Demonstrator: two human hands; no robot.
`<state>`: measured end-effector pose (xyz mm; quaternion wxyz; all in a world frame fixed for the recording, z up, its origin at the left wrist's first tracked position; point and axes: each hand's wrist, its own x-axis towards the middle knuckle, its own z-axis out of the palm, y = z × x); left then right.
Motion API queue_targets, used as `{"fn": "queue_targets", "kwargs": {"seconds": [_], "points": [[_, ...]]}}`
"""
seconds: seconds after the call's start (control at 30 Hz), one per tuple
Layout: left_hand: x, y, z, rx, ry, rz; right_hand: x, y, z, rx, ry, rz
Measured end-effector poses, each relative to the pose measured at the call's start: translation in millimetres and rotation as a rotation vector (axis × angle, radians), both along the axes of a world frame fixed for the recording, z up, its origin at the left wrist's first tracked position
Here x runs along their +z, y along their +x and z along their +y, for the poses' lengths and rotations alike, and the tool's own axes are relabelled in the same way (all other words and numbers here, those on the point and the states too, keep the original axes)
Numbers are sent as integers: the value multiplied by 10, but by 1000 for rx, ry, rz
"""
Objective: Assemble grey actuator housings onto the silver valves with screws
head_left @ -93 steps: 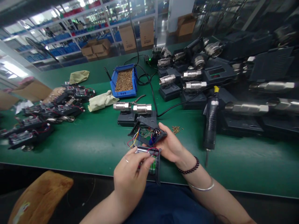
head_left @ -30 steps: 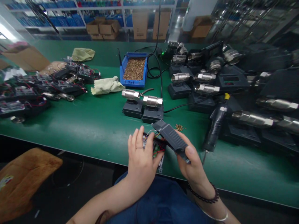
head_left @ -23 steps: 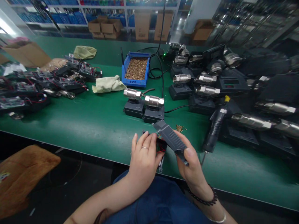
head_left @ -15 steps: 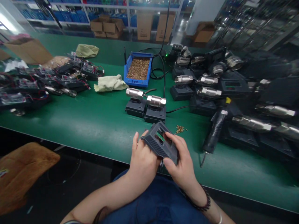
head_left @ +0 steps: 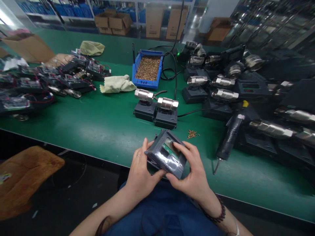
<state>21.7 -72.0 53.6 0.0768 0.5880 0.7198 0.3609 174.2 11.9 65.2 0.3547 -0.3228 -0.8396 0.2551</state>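
Between my two hands is a dark grey plastic housing (head_left: 169, 159) with a window, through which a green circuit board shows. It is tilted above the front edge of the bench. My left hand (head_left: 144, 167) grips its left side, thumb along the near edge. My right hand (head_left: 193, 167) is closed round the right side, fingertips at the window and thumb at the near corner. Whatever lies under the housing is hidden. Just beyond it stand two grey units with metal valve bodies (head_left: 167, 104) on top. A small pile of brass screws (head_left: 192, 134) lies to the right.
A blue bin (head_left: 145, 84) of brass screws stands at the back. At right lie a black electric screwdriver (head_left: 228, 137) and several valve units (head_left: 225, 94). Opened housings with wires (head_left: 66, 82) crowd the left, near a pale cloth (head_left: 118, 84). A brown cushioned seat (head_left: 29, 180) is below left.
My left hand has shifted from beneath the housing to its left side, with the thumb now on the near edge. The housing has turned so its face shows more.
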Motion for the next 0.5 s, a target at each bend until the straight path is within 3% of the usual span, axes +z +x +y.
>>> {"fn": "queue_targets", "kwargs": {"seconds": [0.37, 0.5], "points": [[-201, 77, -22, 125, 46, -326, 140, 5, 5, 98, 19, -119], [-280, 61, -79, 77, 97, -470, 130, -7, -25, 90, 40, -110]]}}
